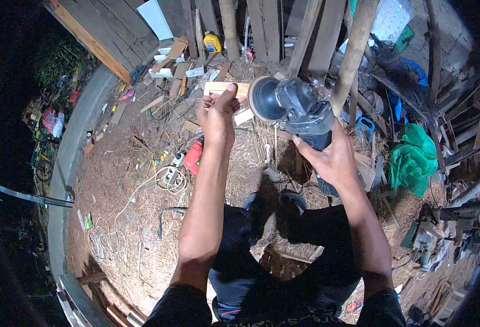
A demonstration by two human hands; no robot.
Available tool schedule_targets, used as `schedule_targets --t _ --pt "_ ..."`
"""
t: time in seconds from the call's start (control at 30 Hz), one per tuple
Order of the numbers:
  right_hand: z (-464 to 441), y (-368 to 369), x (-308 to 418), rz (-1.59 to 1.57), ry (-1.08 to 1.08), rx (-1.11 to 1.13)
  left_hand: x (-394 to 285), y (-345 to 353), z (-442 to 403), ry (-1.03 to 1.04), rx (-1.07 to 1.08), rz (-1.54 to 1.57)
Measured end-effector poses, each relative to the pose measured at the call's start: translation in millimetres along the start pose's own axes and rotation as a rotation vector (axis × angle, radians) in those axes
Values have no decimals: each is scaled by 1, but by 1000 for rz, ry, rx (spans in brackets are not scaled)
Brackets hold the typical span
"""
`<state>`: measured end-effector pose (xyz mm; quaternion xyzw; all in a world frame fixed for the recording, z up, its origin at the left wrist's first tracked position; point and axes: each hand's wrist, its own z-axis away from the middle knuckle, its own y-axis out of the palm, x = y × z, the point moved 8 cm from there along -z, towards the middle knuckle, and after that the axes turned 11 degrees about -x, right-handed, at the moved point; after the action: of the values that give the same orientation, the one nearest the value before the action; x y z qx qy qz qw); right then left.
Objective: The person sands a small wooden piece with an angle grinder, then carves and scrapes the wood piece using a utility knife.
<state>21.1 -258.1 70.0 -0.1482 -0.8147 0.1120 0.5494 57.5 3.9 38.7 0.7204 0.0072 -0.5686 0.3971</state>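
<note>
My left hand (218, 114) is closed on a small, flat piece of pale wood (216, 88), thumb on its near face. In my right hand (330, 161) is an angle grinder (308, 111), its dark body partly wrapped in clear plastic. A round black backing pad with a tan sanding disc (267, 98) is fitted to its head and faces left. The wood's right end meets the disc's edge or lies very close to it; I cannot tell whether they touch. My fingers cover part of the wood and of the grinder's handle.
Wood shavings cover the ground. A red power tool (193, 158) lies beside a power strip (170, 175) with loose cords. Boards and poles (354, 54) lean at the back. A yellow jug (212, 42) stands there. At right lies a green plastic bag (412, 159). A concrete kerb (65, 158) curves along the left.
</note>
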Motion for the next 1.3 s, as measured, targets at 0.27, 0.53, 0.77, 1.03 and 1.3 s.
schedule_targets --t 0.27,0.53,0.77,1.03,1.3 --pt "-7 -7 -7 -159 102 -71 25 -6 0 -312 45 79" --pt "-1 -4 4 -58 -93 -48 41 -5 1 -458 -62 136" --pt "-6 -4 -9 -112 -40 -93 36 -8 5 -463 -36 104" --pt "-12 -13 -16 -102 29 -104 41 -12 2 -422 -84 117" --pt "-12 -14 -20 -60 55 -106 36 1 6 -511 7 260"
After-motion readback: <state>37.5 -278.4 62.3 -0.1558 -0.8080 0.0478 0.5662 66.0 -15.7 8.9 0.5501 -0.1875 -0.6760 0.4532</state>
